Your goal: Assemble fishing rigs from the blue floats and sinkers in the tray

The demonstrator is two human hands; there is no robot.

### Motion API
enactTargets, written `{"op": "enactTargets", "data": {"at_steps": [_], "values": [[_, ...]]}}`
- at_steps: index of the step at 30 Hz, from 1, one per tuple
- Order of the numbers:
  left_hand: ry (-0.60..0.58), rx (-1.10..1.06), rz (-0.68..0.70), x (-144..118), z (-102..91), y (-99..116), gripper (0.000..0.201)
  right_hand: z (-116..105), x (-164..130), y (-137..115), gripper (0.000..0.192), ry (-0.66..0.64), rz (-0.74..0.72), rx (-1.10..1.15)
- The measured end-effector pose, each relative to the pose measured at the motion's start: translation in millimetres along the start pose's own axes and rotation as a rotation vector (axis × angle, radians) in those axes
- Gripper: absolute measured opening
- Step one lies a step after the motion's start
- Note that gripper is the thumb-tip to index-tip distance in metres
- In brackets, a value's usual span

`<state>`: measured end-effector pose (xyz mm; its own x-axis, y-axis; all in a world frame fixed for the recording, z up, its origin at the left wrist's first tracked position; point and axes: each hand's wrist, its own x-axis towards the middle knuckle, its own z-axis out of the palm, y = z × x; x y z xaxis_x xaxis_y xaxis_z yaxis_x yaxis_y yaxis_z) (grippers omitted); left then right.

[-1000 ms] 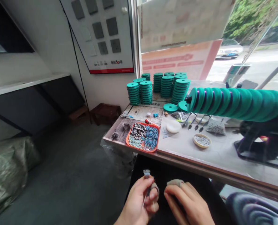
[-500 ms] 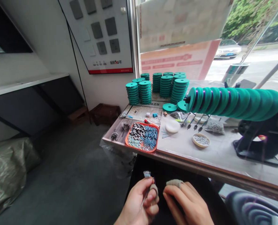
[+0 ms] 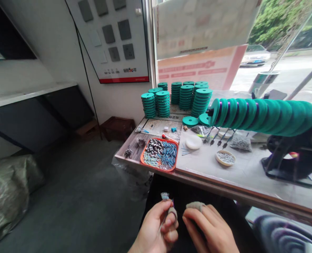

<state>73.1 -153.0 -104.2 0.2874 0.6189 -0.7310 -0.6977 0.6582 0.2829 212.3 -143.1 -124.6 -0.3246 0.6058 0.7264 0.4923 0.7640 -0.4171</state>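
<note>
A small bundle [image 3: 165, 195] of thin grey-white pieces lies on the near side of the orange tray [image 3: 168, 170], past the table edge, off the tabletop. The left hand [image 3: 159, 221] pinches it between thumb and forefinger, the latter wearing a grey wrap [image 3: 173, 212]. The bundle's long axis runs away from the person, its fanned end aimed at the tray and its thin tail slanting back along the palm; a short purple sliver stands beside the thumb tip. The right hand [image 3: 210, 225], also nearer the person than the tray and farther right, is apart from the bundle, so the left is the nearer. Its fingers are curled with the tips drawn together beneath another grey wrap [image 3: 195, 206]; whether anything fine is between them I cannot tell. Inside the tray are blue tubes [image 3: 168, 154], dark metallic pieces [image 3: 155, 147] and pale green pieces [image 3: 151, 159]. Right of the tray sit a white disc [image 3: 193, 142] and, farther along, a round dish [image 3: 225, 165] of grey bits. Behind the tray rise stacks of green spools [image 3: 162, 104]; well to its right, a black machine [image 3: 287, 161] carries a row of spools [image 3: 263, 116].
</note>
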Motion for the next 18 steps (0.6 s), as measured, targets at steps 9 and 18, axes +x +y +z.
{"op": "enactTargets", "data": {"at_steps": [9,18], "values": [[0.116,0.202,0.182,-1.7,-2.0,-6.6,0.027,3.2,-4.2,3.2,0.014,0.057,-0.006,-0.125],[0.161,0.311,0.287,-2.2,-1.0,-7.2,0.03,4.7,-4.6,3.4,0.014,0.09,-0.001,-0.131]]}}
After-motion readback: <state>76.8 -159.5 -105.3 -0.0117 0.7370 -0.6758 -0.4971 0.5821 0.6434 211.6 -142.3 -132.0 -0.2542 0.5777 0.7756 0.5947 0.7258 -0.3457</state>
